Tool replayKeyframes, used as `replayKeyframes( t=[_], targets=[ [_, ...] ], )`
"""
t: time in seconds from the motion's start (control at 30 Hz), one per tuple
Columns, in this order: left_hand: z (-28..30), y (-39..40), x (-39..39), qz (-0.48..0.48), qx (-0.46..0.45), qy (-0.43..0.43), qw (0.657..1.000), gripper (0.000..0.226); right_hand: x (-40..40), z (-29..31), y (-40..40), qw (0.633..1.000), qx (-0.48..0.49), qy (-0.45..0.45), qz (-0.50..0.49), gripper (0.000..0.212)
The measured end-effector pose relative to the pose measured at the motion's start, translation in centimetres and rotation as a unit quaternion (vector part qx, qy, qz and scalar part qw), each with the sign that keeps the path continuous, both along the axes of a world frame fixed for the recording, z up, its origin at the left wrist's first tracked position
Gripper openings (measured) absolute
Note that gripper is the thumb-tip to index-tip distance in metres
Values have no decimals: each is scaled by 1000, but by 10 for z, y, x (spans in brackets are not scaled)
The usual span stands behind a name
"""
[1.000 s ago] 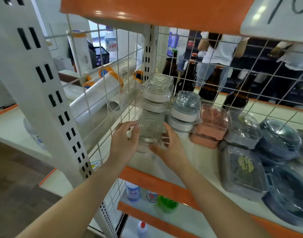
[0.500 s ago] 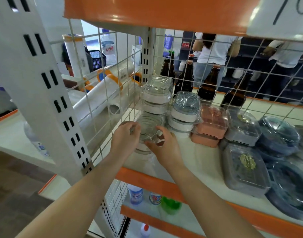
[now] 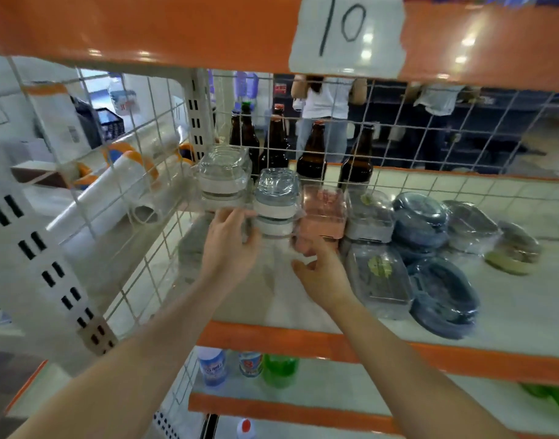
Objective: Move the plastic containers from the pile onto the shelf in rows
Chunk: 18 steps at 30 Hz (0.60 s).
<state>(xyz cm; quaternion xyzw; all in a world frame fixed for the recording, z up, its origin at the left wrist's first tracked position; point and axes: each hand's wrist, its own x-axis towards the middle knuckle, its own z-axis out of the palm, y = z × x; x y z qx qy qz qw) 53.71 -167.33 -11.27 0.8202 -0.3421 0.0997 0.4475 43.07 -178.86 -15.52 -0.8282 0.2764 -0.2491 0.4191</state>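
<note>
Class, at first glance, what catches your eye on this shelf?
Two bare hands, left hand and right hand, reach toward the stacked clear plastic containers at the shelf's back left. Above hangs a paper sign marked 10 on the orange shelf edge. Brown glass bottles stand behind the wire mesh.

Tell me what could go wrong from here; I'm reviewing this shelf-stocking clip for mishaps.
1. The left hand and right hand sit right against the two-high stack of clear containers; a nudge could topple it.
2. That stack stands close to the pink container, so a slip may shove the row out of line.
3. The brown bottles stand just behind the wire grid; a hard push backward might rattle them.
</note>
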Motion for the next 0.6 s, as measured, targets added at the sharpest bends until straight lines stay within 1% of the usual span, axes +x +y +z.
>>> replayKeyframes(
  t=[0.03, 0.13, 0.2, 0.27, 0.33, 0.4, 0.47, 0.53, 0.6],
  targets=[
    [1, -10, -9, -20, 2, 5, 1000, 25, -13, 3, -9, 1000, -12, 5, -15, 36],
    [2, -39, -39, -68, 17, 25, 997, 24, -59, 14, -34, 998, -26, 8, -63, 38],
    [0, -60, -63, -96, 22, 22, 995, 23, -92, 19, -51, 994, -40, 16, -98, 35],
    [-4, -80, -88, -123, 32, 20, 992, 23, -128, 22, -67, 991, -15, 34, -132, 32],
    [-6, -101, -117, -146, 63, 26, 987, 27, -168, 21, -84, 986, -16, 52, -158, 33],
    [-8, -120, -148, -159, 111, 14, 981, 30, -211, 20, -99, 976, -47, 106, -183, 40],
    [-10, -139, -179, -176, 163, -20, 971, 29, -255, 23, -112, 964, -75, 172, -189, 46],
    [-12, -157, -211, -193, 204, -47, 959, 26, -296, 25, -125, 954, -83, 208, -198, 48],
    [-15, -174, -242, -220, 215, -60, 950, 28, -335, 27, -135, 944, -88, 235, -214, 48]
  ],
)
